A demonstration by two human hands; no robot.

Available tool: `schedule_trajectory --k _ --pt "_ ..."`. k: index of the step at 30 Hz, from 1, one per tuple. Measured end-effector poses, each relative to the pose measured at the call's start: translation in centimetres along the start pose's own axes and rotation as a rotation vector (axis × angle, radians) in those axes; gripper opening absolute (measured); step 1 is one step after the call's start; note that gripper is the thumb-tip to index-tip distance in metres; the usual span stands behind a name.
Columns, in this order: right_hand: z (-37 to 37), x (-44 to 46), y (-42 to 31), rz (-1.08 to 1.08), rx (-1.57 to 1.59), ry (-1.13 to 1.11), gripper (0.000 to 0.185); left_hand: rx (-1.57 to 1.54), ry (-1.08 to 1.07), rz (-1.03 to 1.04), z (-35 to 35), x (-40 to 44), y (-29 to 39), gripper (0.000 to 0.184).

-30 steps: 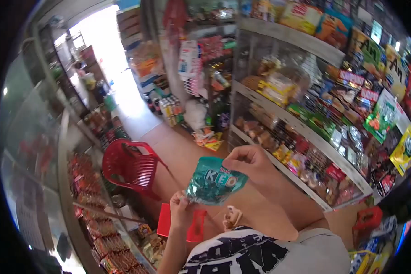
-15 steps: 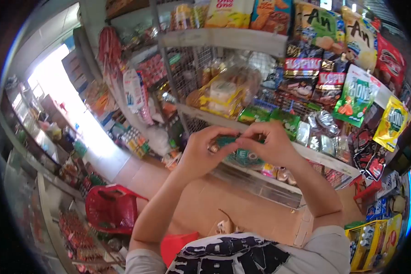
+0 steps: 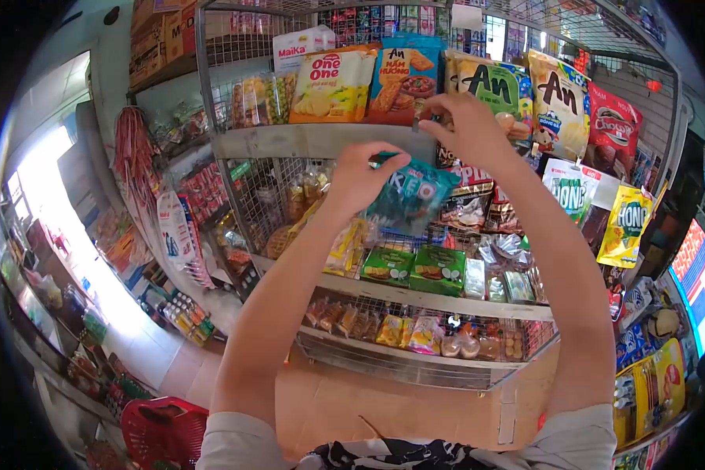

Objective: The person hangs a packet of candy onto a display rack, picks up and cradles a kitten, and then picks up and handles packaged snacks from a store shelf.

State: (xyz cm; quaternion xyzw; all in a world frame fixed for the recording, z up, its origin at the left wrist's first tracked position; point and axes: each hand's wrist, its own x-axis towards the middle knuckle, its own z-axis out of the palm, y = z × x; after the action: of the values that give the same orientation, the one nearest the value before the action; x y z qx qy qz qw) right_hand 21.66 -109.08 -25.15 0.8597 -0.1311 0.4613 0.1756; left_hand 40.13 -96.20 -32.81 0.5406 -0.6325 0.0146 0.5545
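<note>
My left hand (image 3: 362, 178) pinches the top edge of a teal snack bag (image 3: 415, 196), which hangs in front of the wire shelving. The bag's print is only partly readable. Higher and to the right, my right hand (image 3: 471, 131) is raised at the upper shelf's pale front edge (image 3: 321, 143). Its thumb and forefinger are drawn together around a small thing at that edge, too small to make out. Just behind these fingers stand a blue An bag (image 3: 399, 74) and a green An bag (image 3: 493, 84).
A yellow One One bag (image 3: 327, 84) stands on the upper shelf. Green boxes (image 3: 439, 269) and small packets fill the shelf below. Hanging at the right are a green-white pouch (image 3: 569, 188) and a yellow pouch (image 3: 625, 227). A red plastic chair (image 3: 160, 431) is at lower left.
Both hands have risen to the upper shelf edge and moved apart, the teal bag staying with my left hand. The view has tilted upward.
</note>
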Motion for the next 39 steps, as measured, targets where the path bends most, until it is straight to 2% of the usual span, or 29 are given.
schedule_trajectory --k 1,3,4,6,9,13,16,20,28,34,38,39 --pt "0.4 1.0 1.0 -0.002 -0.004 0.002 0.029 -0.002 0.002 0.004 0.3 1.0 -0.9 0.028" --pt "0.9 2.6 2.4 0.147 0.177 -0.361 0.037 -0.012 0.088 0.126 1.0 2.6 -2.2 0.030" --pt "1.3 3.1 2.8 0.147 0.174 -0.358 0.037 -0.013 0.089 0.130 1.1 3.0 -2.4 0.030" --pt "1.4 4.0 3.2 0.201 0.200 -0.500 0.039 -0.007 0.125 0.001 1.4 3.8 -2.6 0.025" --pt "1.3 4.4 2.9 0.159 0.193 -0.506 0.040 0.020 0.208 0.078 2.2 4.4 -3.8 0.023" --pt "2.0 4.4 2.7 0.177 0.248 -0.451 0.040 -0.044 0.268 0.019 3.1 4.6 -3.7 0.024" --pt "2.4 4.4 2.9 0.228 0.291 -0.443 0.037 -0.076 0.330 0.059 3.5 5.0 -4.1 0.027" --pt "3.0 4.2 3.5 0.254 0.343 -0.417 0.034 -0.155 0.294 0.002 3.4 4.9 -3.8 0.026" --pt "3.7 3.6 3.1 0.267 0.365 -0.320 0.027 -0.186 0.372 -0.002 4.0 5.4 -4.8 0.025" --pt "3.6 3.1 3.3 0.217 0.472 -0.321 0.029 -0.274 0.397 -0.023 4.3 6.2 -5.3 0.028" --pt "2.7 3.5 2.9 0.250 0.352 -0.388 0.032 -0.260 0.391 -0.025 4.3 6.3 -5.4 0.031" --pt "2.7 3.5 2.8 0.204 0.252 -0.378 0.032 -0.285 0.396 -0.019 4.2 6.3 -5.3 0.032"
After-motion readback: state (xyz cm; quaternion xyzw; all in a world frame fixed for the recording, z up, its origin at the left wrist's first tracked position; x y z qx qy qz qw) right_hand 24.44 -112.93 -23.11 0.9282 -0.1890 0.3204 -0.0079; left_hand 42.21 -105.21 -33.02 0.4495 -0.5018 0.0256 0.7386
